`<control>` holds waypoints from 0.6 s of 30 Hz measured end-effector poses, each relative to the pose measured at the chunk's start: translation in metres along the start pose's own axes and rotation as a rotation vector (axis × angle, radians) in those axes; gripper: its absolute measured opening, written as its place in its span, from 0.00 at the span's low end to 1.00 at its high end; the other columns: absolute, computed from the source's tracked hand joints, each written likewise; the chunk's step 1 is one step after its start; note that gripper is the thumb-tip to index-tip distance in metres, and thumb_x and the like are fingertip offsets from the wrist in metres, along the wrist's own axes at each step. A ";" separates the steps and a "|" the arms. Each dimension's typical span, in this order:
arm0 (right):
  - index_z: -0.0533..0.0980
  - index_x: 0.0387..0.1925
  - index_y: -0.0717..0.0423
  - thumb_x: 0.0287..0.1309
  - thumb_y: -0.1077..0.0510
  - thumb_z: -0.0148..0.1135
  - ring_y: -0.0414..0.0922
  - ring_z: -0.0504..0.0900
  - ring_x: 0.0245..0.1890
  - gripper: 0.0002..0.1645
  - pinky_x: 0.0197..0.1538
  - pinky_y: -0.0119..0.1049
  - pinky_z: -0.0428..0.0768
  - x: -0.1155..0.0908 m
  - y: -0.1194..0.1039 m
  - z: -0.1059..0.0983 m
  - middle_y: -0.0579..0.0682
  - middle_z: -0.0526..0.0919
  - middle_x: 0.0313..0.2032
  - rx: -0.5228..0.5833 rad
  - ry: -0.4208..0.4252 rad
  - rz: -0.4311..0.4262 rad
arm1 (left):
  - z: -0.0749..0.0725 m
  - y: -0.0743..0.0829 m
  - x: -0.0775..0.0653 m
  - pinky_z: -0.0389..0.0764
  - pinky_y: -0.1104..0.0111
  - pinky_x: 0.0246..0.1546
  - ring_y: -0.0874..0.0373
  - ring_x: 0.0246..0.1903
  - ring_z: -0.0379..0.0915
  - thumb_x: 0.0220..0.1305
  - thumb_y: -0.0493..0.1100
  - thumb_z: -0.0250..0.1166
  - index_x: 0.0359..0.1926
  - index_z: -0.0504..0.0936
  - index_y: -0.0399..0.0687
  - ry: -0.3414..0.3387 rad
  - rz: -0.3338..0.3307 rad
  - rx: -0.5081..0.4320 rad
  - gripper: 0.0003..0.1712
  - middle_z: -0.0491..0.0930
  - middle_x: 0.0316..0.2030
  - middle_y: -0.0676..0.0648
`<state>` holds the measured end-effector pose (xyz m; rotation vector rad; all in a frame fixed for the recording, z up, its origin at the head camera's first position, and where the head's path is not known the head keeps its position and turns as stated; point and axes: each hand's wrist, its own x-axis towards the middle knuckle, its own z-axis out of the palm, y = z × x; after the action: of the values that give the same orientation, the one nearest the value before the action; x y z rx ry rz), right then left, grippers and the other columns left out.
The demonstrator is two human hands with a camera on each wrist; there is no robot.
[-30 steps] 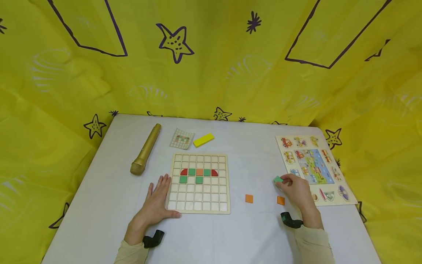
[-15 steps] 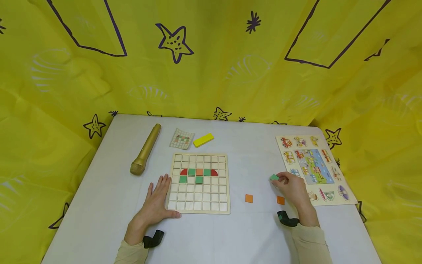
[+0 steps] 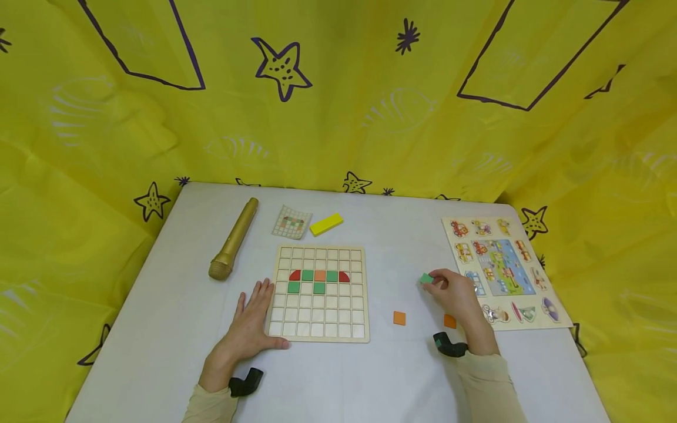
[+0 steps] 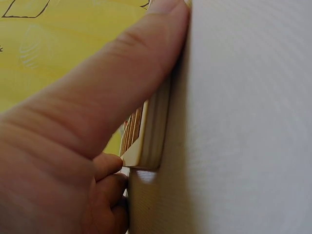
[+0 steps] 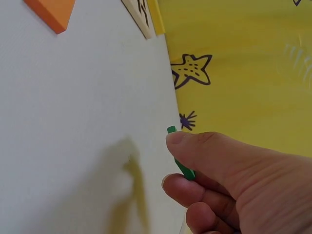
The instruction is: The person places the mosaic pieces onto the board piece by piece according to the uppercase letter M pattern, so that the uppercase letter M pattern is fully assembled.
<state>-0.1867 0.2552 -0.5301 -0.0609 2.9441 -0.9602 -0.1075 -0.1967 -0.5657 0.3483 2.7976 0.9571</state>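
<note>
Between the thumb and fingers of my right hand [image 3: 456, 294] a green square tile [image 3: 426, 278] is pinched, held over the table to the right of the board; the right wrist view shows the tile [image 5: 185, 168] edge-on. My left hand [image 3: 248, 329] lies with its fingers straight along the left edge of the wooden grid board [image 3: 322, 337], thumb at the near left corner. In the left wrist view the thumb [image 4: 122, 73] touches the board's side [image 4: 155, 131]. Set in the grid are red quarter-round pieces [image 3: 344, 277], several green tiles [image 3: 319, 288] and one orange tile [image 3: 319, 275].
Two orange tiles [image 3: 399, 318] lie right of the board, one partly behind the right wrist. Behind the board are a pattern card [image 3: 292, 222] and a yellow block [image 3: 326, 224]. A gold microphone [image 3: 234, 239] lies at the left, a picture puzzle board [image 3: 508, 270] at the right.
My right hand has moved left with the green tile, away from the puzzle board and closer to the grid board. The left hand stays where it was.
</note>
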 end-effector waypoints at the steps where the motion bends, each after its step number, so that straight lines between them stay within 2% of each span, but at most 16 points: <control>1: 0.81 0.43 0.63 0.56 0.57 0.71 0.45 0.70 0.26 0.17 0.26 0.34 0.68 0.001 -0.002 0.001 0.47 0.79 0.28 0.002 0.004 -0.011 | 0.000 0.000 0.000 0.29 0.43 0.67 0.41 0.73 0.31 0.30 0.64 0.82 0.74 0.47 0.29 0.000 -0.001 0.000 0.79 0.42 0.75 0.35; 18: 0.83 0.37 0.63 0.49 0.60 0.75 0.42 0.70 0.24 0.14 0.27 0.34 0.68 0.017 -0.046 0.025 0.45 0.80 0.26 0.050 0.030 -0.224 | 0.001 -0.001 -0.001 0.30 0.41 0.66 0.39 0.73 0.32 0.29 0.62 0.82 0.73 0.47 0.28 0.018 0.024 -0.004 0.79 0.43 0.74 0.34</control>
<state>-0.2011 0.2026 -0.5232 -0.3851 2.9851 -1.0688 -0.1065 -0.1975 -0.5670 0.3749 2.8134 0.9760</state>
